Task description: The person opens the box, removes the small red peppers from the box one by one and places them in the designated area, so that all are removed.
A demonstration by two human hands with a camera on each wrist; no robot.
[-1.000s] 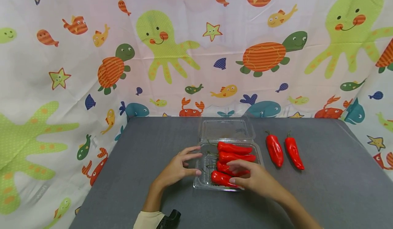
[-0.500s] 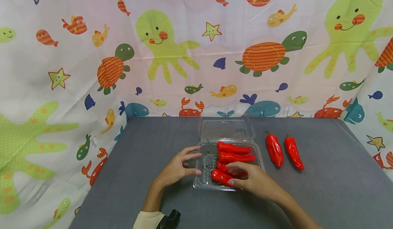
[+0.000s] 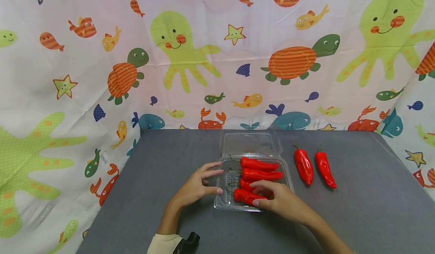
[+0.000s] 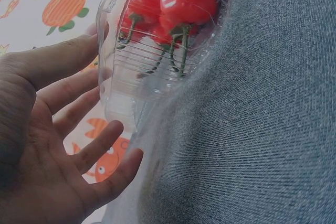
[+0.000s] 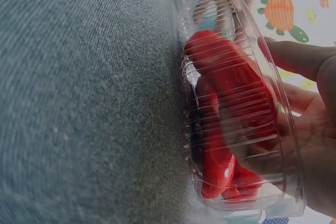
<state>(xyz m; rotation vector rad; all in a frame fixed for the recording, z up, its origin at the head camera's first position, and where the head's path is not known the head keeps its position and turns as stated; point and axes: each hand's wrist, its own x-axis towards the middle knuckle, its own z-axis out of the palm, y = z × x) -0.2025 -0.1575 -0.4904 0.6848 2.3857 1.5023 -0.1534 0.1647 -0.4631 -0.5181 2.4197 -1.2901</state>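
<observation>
- Right hand (image 3: 280,199) is pinching the front pepper (image 3: 244,196) between thumb and fingers, inside the clear container (image 3: 224,203).
- Left hand (image 3: 193,188) is sitting beside the container's left edge, fingers apart; contact unclear.
- Best be gripping lightly, laying it parallel to the three peppers (image 3: 261,175) behind.

The left hand (image 3: 197,186) is held with its palm turned inward, its fingers (image 4: 102,145) parted and slightly bent. The right hand (image 3: 282,200) is poised opposite, its fingers (image 3: 264,186) curled and its thumb (image 3: 263,202) opposed to them in a pinch. Both arms, the left forearm (image 3: 171,216) and the right forearm (image 3: 321,225), are angled toward each other.
</observation>
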